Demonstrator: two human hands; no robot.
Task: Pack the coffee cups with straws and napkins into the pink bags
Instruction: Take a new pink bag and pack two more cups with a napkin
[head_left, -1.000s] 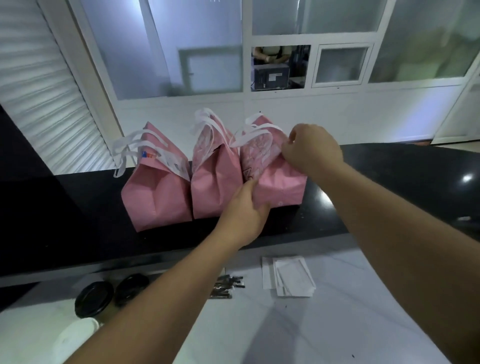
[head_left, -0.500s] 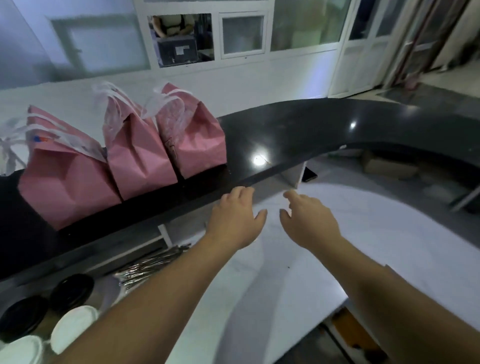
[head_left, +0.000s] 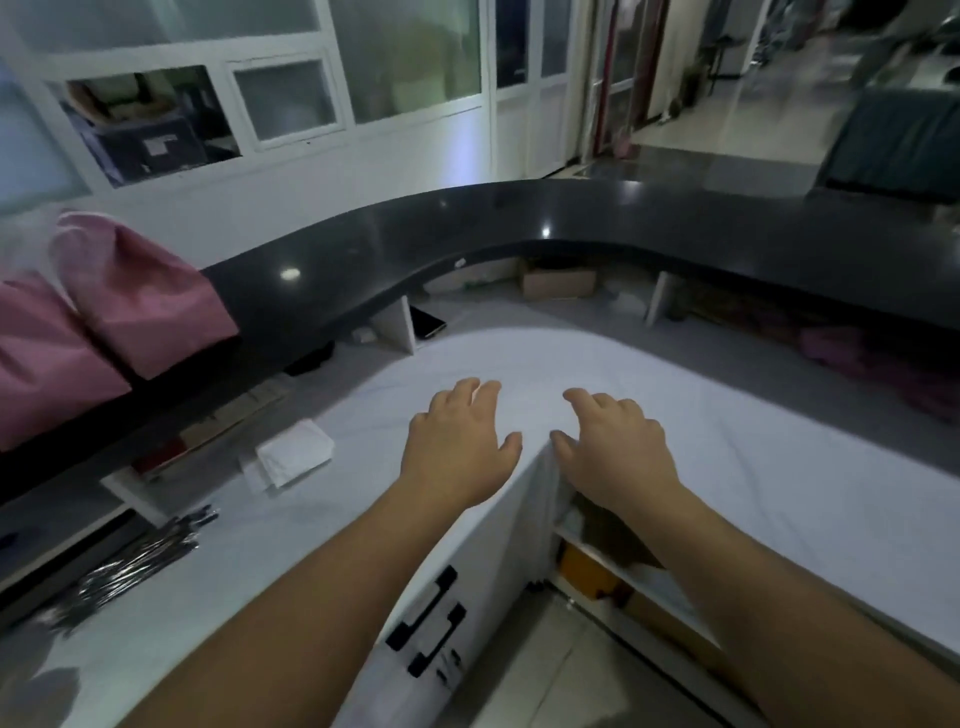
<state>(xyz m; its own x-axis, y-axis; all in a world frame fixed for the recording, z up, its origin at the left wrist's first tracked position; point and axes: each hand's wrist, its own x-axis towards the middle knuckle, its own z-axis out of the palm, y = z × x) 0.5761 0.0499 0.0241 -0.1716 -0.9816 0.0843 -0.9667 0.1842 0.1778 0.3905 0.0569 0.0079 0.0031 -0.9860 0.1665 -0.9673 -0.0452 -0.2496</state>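
Both hands, left (head_left: 457, 447) and right (head_left: 613, 447), spread empty over the white counter (head_left: 779, 467); 2 pink bags (head_left: 140, 301) far left.

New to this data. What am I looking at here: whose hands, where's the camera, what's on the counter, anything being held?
There is no robot. A person wears one wide-angle camera on the head, looking forward and down, so the two bare arms reaching in from the bottom are the wearer's own. The left hand and right hand are both open, palms down over the white counter, and hold nothing. On that counter to the left lie a small stack of white napkins and a bundle of wrapped straws. Behind it runs a raised, curved black ledge; two pink bags show on it at the far left, cut off by the frame edge. No coffee cups are in view. Below the counter, between the arms, are a cabinet with black handles and open shelves.
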